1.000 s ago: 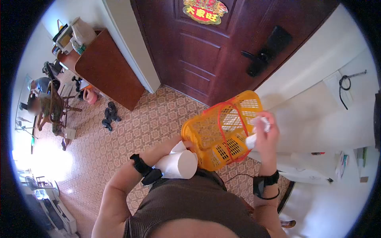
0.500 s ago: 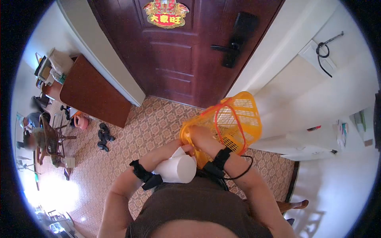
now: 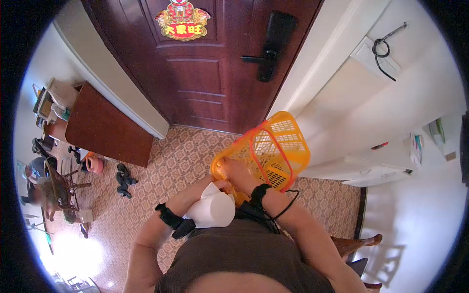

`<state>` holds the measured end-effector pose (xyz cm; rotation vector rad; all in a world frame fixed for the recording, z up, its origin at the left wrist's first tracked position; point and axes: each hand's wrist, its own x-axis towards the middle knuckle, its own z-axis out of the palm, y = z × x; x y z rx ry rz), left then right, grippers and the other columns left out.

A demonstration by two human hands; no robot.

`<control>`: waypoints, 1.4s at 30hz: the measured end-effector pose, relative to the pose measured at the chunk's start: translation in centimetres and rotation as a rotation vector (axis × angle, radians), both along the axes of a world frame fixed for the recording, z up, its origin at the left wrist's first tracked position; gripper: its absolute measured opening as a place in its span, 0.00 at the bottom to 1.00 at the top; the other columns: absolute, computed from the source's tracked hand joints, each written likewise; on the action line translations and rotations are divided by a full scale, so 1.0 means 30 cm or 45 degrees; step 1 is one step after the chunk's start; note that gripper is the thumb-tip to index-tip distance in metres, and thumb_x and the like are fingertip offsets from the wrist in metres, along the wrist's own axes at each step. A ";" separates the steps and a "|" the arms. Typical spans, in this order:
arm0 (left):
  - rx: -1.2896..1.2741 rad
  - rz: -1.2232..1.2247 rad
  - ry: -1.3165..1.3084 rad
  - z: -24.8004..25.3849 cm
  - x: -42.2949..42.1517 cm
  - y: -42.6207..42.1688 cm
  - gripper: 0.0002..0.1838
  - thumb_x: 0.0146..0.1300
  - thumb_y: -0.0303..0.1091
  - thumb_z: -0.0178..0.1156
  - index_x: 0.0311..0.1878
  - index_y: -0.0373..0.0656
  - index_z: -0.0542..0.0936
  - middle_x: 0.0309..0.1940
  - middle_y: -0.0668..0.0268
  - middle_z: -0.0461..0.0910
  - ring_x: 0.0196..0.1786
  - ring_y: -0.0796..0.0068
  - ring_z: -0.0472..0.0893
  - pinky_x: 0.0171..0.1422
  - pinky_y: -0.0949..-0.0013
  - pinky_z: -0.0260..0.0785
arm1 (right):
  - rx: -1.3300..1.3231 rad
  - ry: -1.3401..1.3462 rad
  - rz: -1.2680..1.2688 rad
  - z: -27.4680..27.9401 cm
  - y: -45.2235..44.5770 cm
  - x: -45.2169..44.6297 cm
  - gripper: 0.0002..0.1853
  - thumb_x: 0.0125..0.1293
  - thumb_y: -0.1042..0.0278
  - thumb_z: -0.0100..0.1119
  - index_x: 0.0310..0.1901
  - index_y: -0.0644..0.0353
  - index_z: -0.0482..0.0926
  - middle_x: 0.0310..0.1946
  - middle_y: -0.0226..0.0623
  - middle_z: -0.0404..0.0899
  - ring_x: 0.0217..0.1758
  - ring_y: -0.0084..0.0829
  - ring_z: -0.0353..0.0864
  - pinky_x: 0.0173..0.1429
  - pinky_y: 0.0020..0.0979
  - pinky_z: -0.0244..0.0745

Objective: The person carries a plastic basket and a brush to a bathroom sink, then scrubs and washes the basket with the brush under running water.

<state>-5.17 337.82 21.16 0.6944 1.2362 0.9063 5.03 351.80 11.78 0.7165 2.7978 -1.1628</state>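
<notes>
A yellow plastic basket (image 3: 288, 128) with openwork sides and red handles is tilted in front of me. My right hand (image 3: 230, 170) is closed at the basket's near left end, its fingers partly hidden against the yellow plastic. Just below it, my left hand (image 3: 223, 185) is closed beside the basket's edge, by a white paper roll (image 3: 215, 211). That roll lies against my front under the left wrist, a loose sheet sticking up over the hand. Most left fingers are covered by this sheet. Black straps with small devices circle both wrists.
Ahead is a dark red door (image 3: 195, 73) with a black handle (image 3: 259, 59). To the left stand a brown cabinet (image 3: 110, 124) and dark shoes (image 3: 124, 180) on the patterned floor. A seated person (image 3: 41, 195) is farther left. A white cabinet (image 3: 342, 168) lines the right wall.
The view has shifted, so door, basket and hands appear farther left. Both hands keep nearly the same place at the basket and the paper roll.
</notes>
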 end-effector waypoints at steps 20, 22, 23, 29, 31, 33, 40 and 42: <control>-0.012 -0.087 0.047 -0.075 -0.024 0.004 0.18 0.68 0.46 0.57 0.47 0.39 0.81 0.36 0.68 0.83 0.37 0.79 0.81 0.43 0.73 0.73 | -1.633 0.484 -0.516 -0.075 -0.036 0.006 0.24 0.66 0.56 0.58 0.56 0.66 0.76 0.47 0.41 0.80 0.50 0.30 0.76 0.55 0.31 0.74; -0.069 -0.079 0.068 -0.078 -0.023 0.007 0.18 0.68 0.46 0.57 0.46 0.39 0.81 0.36 0.68 0.83 0.37 0.79 0.81 0.43 0.73 0.73 | -1.373 0.478 -0.457 -0.075 -0.026 -0.001 0.23 0.66 0.58 0.58 0.57 0.65 0.75 0.46 0.42 0.81 0.49 0.33 0.79 0.54 0.33 0.76; -0.123 -0.069 0.083 -0.082 -0.022 0.008 0.17 0.68 0.46 0.57 0.45 0.40 0.81 0.36 0.68 0.83 0.37 0.79 0.81 0.43 0.73 0.73 | -1.109 0.464 -0.398 -0.076 -0.023 -0.003 0.22 0.67 0.59 0.59 0.57 0.63 0.75 0.45 0.42 0.82 0.48 0.36 0.82 0.53 0.34 0.78; -0.116 0.037 -0.209 0.094 0.003 0.011 0.16 0.69 0.42 0.60 0.53 0.42 0.76 0.41 0.70 0.81 0.40 0.84 0.81 0.42 0.79 0.74 | 0.118 0.303 -0.056 -0.062 0.013 0.011 0.15 0.64 0.61 0.54 0.49 0.58 0.78 0.42 0.48 0.81 0.48 0.49 0.81 0.49 0.47 0.76; -0.179 0.015 -0.235 0.090 -0.003 0.017 0.17 0.69 0.42 0.60 0.53 0.42 0.75 0.39 0.70 0.81 0.39 0.84 0.82 0.41 0.78 0.75 | 0.208 0.212 -0.029 -0.042 0.014 0.006 0.14 0.63 0.63 0.53 0.47 0.59 0.77 0.41 0.48 0.81 0.47 0.49 0.81 0.48 0.47 0.76; -0.247 -0.015 -0.262 0.069 -0.006 0.020 0.17 0.68 0.42 0.60 0.53 0.41 0.75 0.37 0.71 0.82 0.37 0.83 0.82 0.40 0.77 0.75 | 0.293 0.118 -0.011 -0.056 0.017 0.001 0.13 0.62 0.65 0.52 0.45 0.59 0.77 0.40 0.47 0.81 0.45 0.49 0.81 0.47 0.47 0.76; -0.119 -0.045 0.037 0.002 0.000 0.011 0.13 0.67 0.41 0.58 0.42 0.41 0.81 0.33 0.70 0.83 0.33 0.82 0.80 0.39 0.75 0.73 | 0.462 0.350 0.062 -0.132 0.027 -0.026 0.11 0.60 0.66 0.53 0.43 0.60 0.75 0.39 0.49 0.80 0.39 0.48 0.82 0.42 0.44 0.77; -0.086 -0.046 0.034 0.024 -0.002 0.007 0.11 0.68 0.40 0.59 0.43 0.43 0.80 0.34 0.72 0.82 0.34 0.84 0.80 0.38 0.77 0.74 | 0.382 0.316 0.042 -0.139 0.022 -0.031 0.12 0.60 0.66 0.53 0.43 0.61 0.76 0.39 0.49 0.80 0.38 0.48 0.82 0.41 0.45 0.78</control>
